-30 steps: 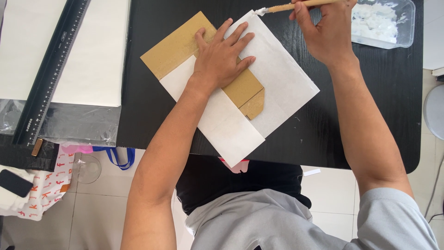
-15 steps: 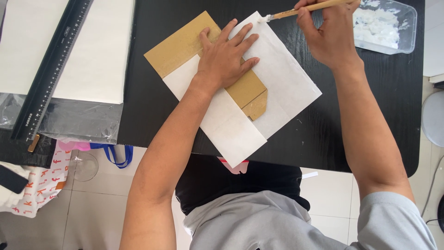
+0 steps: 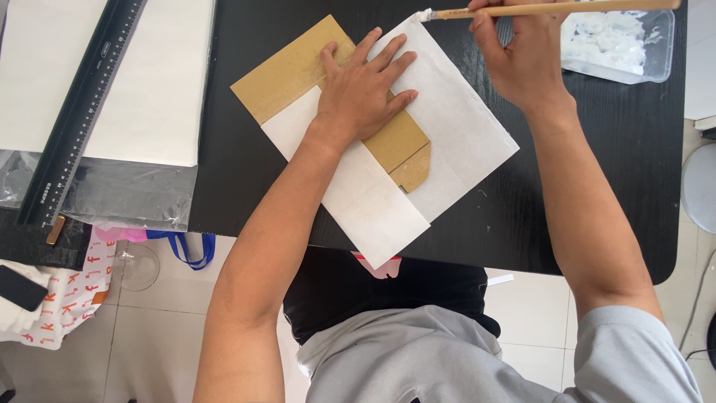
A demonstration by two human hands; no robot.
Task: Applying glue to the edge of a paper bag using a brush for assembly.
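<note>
Your left hand (image 3: 363,97) lies flat, pinning the cardboard (image 3: 298,71) and white paper (image 3: 455,127), while your right hand (image 3: 522,63) grips the brush (image 3: 552,9), whose seemingly paste-loaded tip could smear glue onto the black counter (image 3: 597,164) if it overshoots the corner

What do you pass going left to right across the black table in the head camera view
Black ruler → large white sheet → brown cardboard → left hand pressing on it → right hand holding the brush → clear tray of white paste.
</note>
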